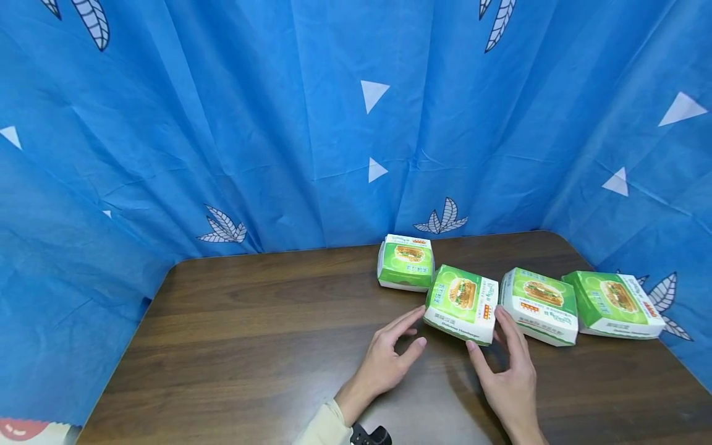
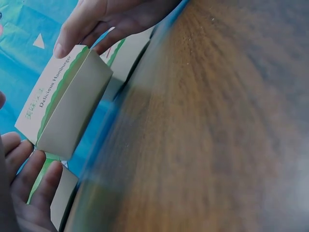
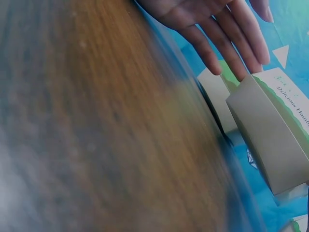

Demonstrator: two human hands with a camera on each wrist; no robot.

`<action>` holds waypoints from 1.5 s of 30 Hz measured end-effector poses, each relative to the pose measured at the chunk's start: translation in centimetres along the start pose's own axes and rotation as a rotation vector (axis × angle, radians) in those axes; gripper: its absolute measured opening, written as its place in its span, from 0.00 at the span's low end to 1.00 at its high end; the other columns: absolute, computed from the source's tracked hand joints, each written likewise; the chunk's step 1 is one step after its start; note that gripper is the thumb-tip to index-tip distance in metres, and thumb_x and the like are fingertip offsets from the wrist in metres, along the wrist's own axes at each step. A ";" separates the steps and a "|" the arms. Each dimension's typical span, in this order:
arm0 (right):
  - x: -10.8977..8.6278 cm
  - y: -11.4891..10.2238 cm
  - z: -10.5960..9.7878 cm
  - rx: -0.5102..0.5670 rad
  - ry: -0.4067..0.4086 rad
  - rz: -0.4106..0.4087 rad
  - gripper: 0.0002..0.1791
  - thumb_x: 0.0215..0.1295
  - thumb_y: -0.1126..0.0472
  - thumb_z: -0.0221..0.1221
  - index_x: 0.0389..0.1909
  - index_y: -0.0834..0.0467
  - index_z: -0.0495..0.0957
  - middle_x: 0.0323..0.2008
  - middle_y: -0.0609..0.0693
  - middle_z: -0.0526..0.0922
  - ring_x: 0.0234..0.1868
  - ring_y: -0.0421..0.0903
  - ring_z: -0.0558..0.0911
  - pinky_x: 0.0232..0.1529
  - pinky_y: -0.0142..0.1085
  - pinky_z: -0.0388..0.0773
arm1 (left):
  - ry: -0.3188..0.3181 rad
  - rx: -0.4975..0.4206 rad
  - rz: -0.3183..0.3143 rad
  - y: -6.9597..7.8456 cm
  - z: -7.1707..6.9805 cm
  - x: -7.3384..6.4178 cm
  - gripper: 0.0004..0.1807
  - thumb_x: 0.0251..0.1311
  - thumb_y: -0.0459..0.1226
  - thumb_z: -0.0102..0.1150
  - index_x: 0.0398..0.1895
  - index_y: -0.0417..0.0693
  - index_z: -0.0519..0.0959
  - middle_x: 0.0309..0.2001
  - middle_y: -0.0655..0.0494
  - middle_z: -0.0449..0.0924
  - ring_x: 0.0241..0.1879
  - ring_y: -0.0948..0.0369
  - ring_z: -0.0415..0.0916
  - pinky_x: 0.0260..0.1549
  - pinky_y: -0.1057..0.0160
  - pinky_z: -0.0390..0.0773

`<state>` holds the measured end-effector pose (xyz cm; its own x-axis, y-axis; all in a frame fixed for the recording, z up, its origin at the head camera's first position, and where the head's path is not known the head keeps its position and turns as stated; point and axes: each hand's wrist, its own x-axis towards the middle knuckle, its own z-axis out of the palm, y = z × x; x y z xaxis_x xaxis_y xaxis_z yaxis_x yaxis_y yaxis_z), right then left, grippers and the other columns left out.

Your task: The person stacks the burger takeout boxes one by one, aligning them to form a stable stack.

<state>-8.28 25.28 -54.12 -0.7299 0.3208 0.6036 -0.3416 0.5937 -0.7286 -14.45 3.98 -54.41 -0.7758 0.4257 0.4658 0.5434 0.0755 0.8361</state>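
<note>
A green and white hamburger box (image 1: pixel 463 300), printed "Delicious Hamburger", is held tilted above the table. My right hand (image 1: pixel 510 382) pinches its right corner; the left wrist view shows the right thumb (image 2: pixel 60 50) on the printed side and fingers behind. At the box's left edge is my left hand (image 1: pixel 382 363), fingers extended and fingertips at the corner; whether they touch is hard to tell. In the right wrist view, the left hand (image 3: pixel 207 19) shows spread fingers near the raised box (image 3: pixel 270 135).
Similar hamburger boxes stand along the back: one behind on the left (image 1: pixel 406 262), one close to the right hand (image 1: pixel 539 303), and one at the far right (image 1: pixel 617 306). A blue curtain (image 1: pixel 267 123) surrounds the brown wooden table (image 1: pixel 222 346).
</note>
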 end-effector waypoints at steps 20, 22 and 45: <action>-0.3 -0.8 0.3 -0.022 -0.071 0.009 0.48 0.51 0.81 0.71 0.75 0.56 0.68 0.72 0.59 0.71 0.71 0.33 0.68 0.62 0.17 0.68 | 0.120 0.040 0.074 0.1 -0.4 -0.5 0.28 0.65 0.31 0.67 0.68 0.41 0.76 0.61 0.49 0.80 0.55 0.53 0.81 0.56 0.60 0.81; -0.3 -1.0 0.3 -0.012 -0.074 -0.011 0.48 0.50 0.82 0.71 0.74 0.57 0.69 0.71 0.60 0.72 0.71 0.34 0.68 0.62 0.18 0.68 | 0.126 0.069 0.068 0.1 -0.4 -0.4 0.26 0.64 0.32 0.68 0.67 0.43 0.78 0.60 0.52 0.79 0.56 0.54 0.80 0.58 0.61 0.79; -0.6 -1.4 0.7 -0.058 -0.126 0.093 0.44 0.54 0.77 0.72 0.74 0.61 0.69 0.70 0.59 0.71 0.63 0.32 0.71 0.53 0.14 0.70 | 0.143 0.086 -0.069 0.2 -0.4 -0.2 0.29 0.61 0.39 0.73 0.66 0.46 0.79 0.64 0.50 0.77 0.53 0.59 0.79 0.51 0.61 0.81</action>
<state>-7.79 23.72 -53.65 -0.8266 0.2835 0.4862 -0.2367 0.6086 -0.7573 -14.31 3.53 -54.23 -0.8466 0.2850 0.4496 0.5079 0.1797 0.8425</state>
